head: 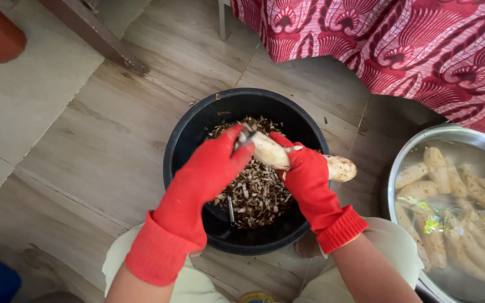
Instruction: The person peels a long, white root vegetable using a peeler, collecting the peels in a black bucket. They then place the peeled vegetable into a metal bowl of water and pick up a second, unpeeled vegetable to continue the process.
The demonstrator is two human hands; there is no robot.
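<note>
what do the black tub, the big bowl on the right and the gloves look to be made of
Black tub: probably plastic, with a matte dark wall and thick rolled rim. Big bowl: likely steel, its silvery rim shiny and reflective. Gloves on the left hand and right hand: seemingly rubber, smooth red with ribbed cuffs, though a coated fabric is possible.

A home kitchen floor: pale tiled floor [85, 140], a red patterned cloth [411, 45] hanging at upper right, a black tub [192, 134] of peelings and a steel basin [405, 163] of peeled roots.

red gloves [209, 174], black bucket [186, 140], red-and-white patterned cloth [422, 45]
</note>
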